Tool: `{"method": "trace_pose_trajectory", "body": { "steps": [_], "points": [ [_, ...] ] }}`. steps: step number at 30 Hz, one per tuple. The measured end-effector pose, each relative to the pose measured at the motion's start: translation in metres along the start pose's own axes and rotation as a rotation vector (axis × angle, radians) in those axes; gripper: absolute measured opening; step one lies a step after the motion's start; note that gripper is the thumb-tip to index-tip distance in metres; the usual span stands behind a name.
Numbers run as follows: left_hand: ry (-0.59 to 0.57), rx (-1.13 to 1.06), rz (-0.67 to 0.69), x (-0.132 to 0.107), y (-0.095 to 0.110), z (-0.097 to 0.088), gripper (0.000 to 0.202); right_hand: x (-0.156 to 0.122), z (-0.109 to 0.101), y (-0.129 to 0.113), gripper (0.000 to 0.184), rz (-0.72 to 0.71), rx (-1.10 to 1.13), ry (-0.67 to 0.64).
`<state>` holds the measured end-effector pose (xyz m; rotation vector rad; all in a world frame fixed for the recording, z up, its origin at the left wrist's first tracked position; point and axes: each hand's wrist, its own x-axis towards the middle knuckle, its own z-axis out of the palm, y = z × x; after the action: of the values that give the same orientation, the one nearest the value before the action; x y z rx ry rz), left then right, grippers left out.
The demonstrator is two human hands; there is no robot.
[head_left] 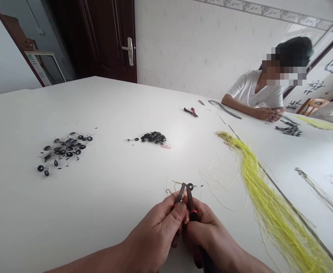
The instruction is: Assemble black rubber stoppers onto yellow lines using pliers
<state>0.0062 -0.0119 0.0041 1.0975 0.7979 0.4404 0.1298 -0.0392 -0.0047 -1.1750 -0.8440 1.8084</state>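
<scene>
My left hand and my right hand are closed together low in the middle of the white table. Between them is a pair of small pliers with red and black handles, its dark jaws pointing away from me. The right hand wraps the handles; the left hand's thumb and fingers pinch beside the jaws. A small black ring sits at the jaw tips with a thin pale thread looping off it.
A thick bundle of yellow thread runs down the right side. Piles of black rings lie at left and centre. Another pair of pliers lies farther back. A person in a white shirt sits across the table, hands together.
</scene>
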Motion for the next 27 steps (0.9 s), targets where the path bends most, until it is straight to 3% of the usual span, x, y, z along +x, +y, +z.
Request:
{"method": "trace_pose_trajectory", "body": {
  "steps": [4, 8, 15, 22, 27],
  "points": [
    [-0.002, 0.066, 0.004, -0.0042, 0.0027, 0.0004, 0.026, -0.0014, 0.0005, -0.0003, 0.027, 0.029, -0.031, 0.034],
    [0.025, 0.036, 0.089, -0.0056, 0.0033, 0.0024, 0.023, -0.0036, 0.0015, 0.0007, 0.031, 0.022, -0.05, 0.077],
    [-0.013, -0.115, -0.032, -0.0016, 0.0039, 0.0072, 0.025, -0.0043, 0.0065, 0.0027, 0.029, 0.057, -0.032, 0.146],
    [-0.03, -0.246, -0.065, 0.0002, 0.0007, 0.0085, 0.025, -0.0015, 0.0082, 0.0035, 0.028, 0.021, 0.024, 0.116],
    [-0.032, -0.218, -0.046, 0.0009, 0.0015, 0.0068, 0.026, -0.0016, 0.0049, 0.0025, 0.024, 0.05, 0.069, 0.089]
  ]
}}
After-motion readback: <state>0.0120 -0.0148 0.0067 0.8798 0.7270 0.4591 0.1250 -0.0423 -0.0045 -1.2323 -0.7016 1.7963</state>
